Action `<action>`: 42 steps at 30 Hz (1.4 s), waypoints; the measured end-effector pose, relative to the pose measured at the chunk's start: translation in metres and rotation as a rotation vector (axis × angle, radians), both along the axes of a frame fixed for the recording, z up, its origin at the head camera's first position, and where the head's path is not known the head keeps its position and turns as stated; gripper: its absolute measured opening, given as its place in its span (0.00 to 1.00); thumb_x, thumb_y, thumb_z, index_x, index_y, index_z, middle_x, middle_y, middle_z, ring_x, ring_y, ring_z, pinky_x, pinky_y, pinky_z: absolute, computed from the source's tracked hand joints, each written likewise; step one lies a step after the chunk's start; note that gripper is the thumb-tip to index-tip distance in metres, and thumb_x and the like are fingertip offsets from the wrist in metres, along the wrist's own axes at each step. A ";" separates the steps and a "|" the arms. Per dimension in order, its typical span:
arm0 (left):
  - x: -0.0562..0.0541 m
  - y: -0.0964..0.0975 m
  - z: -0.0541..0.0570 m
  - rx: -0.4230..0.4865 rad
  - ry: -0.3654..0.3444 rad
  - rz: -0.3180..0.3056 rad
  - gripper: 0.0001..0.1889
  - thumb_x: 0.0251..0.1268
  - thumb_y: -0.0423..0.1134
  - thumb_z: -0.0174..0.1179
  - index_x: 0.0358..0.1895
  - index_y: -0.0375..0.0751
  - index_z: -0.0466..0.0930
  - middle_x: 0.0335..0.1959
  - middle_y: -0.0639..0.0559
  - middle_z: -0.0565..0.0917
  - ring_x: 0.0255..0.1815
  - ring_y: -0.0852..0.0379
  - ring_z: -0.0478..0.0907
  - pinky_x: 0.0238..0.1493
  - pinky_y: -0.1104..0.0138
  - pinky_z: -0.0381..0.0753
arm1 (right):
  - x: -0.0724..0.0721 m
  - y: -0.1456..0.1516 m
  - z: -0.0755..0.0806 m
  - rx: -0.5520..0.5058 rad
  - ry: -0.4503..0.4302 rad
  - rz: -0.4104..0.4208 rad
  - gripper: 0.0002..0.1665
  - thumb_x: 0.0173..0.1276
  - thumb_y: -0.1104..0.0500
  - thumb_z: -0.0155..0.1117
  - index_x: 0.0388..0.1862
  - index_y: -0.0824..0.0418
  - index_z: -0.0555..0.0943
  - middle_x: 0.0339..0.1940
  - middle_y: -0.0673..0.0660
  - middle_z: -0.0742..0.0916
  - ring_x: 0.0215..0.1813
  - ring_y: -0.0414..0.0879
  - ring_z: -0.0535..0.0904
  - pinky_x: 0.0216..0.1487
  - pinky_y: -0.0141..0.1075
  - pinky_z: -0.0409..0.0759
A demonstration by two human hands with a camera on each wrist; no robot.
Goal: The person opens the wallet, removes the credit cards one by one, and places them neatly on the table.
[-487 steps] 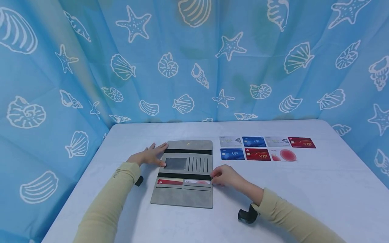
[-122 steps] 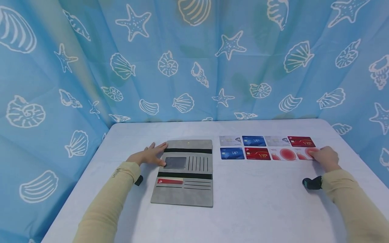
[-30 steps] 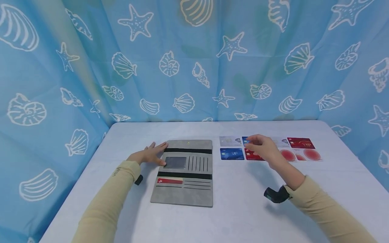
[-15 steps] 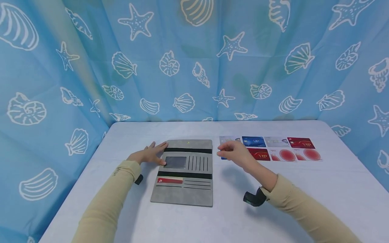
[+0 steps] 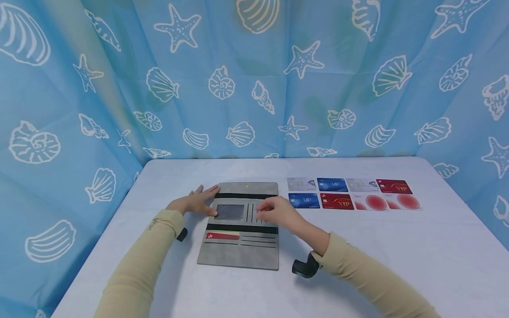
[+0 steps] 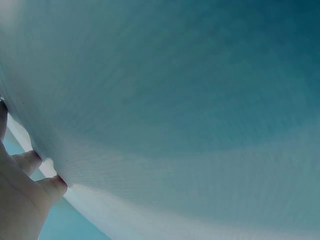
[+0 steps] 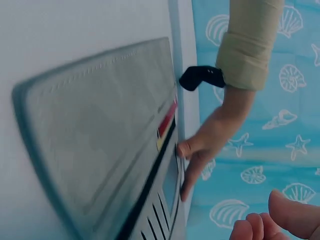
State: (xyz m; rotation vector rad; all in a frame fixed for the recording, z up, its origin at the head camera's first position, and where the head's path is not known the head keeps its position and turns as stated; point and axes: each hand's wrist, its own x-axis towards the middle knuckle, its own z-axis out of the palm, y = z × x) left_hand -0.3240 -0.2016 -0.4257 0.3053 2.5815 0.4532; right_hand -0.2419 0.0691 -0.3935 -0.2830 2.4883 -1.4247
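An unfolded grey wallet (image 5: 238,258) lies on the table with its slots facing up. A red card (image 5: 222,236) pokes out of its lower left slot, with a pale yellowish edge just behind it. My left hand (image 5: 195,204) rests on the wallet's left edge, fingers spread and thumb near the clear window (image 5: 230,212). Over the upright slots on the right side is my right hand (image 5: 280,213), its fingers loosely bent with nothing seen between them. In the right wrist view, the curled fingers (image 7: 252,227) and thumb also show no card.
Two rows of cards lie right of the wallet: silver (image 5: 301,184), blue (image 5: 304,200), dark red (image 5: 337,201) and white cards with a pink circle (image 5: 403,202). A blue shell-print curtain (image 5: 254,88) hangs behind the white table (image 5: 350,265).
The pink-circle card left the wallet's lower right slot and now ends the lower card row. My right hand has come back left to the wallet. My left hand stays put.
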 end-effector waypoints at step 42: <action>0.000 0.003 0.000 -0.034 -0.006 0.013 0.49 0.53 0.55 0.63 0.73 0.50 0.41 0.75 0.48 0.41 0.72 0.37 0.27 0.66 0.39 0.31 | -0.004 -0.066 -0.036 0.278 -0.070 0.220 0.10 0.53 0.59 0.70 0.18 0.62 0.80 0.12 0.50 0.76 0.16 0.40 0.70 0.17 0.29 0.74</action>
